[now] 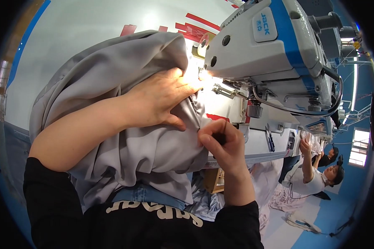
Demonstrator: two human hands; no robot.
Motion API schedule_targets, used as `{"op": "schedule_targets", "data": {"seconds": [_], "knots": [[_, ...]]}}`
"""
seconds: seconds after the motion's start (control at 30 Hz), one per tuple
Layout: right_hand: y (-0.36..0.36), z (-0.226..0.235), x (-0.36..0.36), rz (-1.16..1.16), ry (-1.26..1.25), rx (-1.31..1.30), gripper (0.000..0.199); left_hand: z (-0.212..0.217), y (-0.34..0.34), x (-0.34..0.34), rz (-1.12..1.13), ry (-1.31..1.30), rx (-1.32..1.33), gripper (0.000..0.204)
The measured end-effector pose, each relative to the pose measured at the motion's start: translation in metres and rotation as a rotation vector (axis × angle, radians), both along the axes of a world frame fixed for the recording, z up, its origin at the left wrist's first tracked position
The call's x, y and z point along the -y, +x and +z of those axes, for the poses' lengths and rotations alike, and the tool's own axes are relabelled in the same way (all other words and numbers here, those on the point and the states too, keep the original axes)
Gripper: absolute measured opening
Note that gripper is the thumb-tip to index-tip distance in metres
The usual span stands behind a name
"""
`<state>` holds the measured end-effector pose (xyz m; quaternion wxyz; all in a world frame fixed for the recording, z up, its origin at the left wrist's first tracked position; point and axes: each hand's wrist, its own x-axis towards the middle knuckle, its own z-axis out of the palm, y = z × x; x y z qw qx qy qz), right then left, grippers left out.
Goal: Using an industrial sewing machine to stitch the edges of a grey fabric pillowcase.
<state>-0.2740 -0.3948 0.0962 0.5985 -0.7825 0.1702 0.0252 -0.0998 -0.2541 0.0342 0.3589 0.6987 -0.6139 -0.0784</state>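
A large piece of grey fabric [149, 153] lies bunched over the sewing table and down onto my lap. My left hand [164, 97] rests flat on it with thumb apart, its fingertips reaching into the bright light beside the needle area of a white and blue sewing machine [253, 50]. Glare hides the needle and the ends of those fingers. Nearer to me and to the right, my right hand [225, 143] is closed in a pinch on the fabric's right edge, thumb against forefinger.
Dark-handled thread snips [270, 139] lie on the table right of my right hand. Strips of red tape [191, 29] mark the tabletop behind the fabric. Below the table edge stands a wooden box [214, 180]. Other people [311, 174] work with pale cloth at the far right.
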Motion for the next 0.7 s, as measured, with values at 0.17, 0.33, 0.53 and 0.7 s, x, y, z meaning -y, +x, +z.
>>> {"op": "schedule_targets", "data": {"seconds": [0.17, 0.33, 0.53, 0.7], "knots": [[-0.031, 0.006, -0.003, -0.148, 0.264, 0.011, 0.020, 0.011, -0.002, -0.002, -0.016, 0.131, -0.051, 0.090], [-0.069, -0.003, 0.002, -0.348, 0.317, 0.108, 0.019, 0.009, -0.001, -0.003, -0.051, 0.081, -0.042, 0.093], [-0.086, -0.014, 0.002, -0.439, 0.224, -0.028, 0.011, 0.005, -0.002, -0.007, -0.049, 0.086, -0.049, 0.099], [-0.138, -0.017, 0.013, -0.474, 0.017, -0.197, 0.010, 0.004, -0.002, -0.014, -0.024, 0.034, 0.031, 0.089]]}}
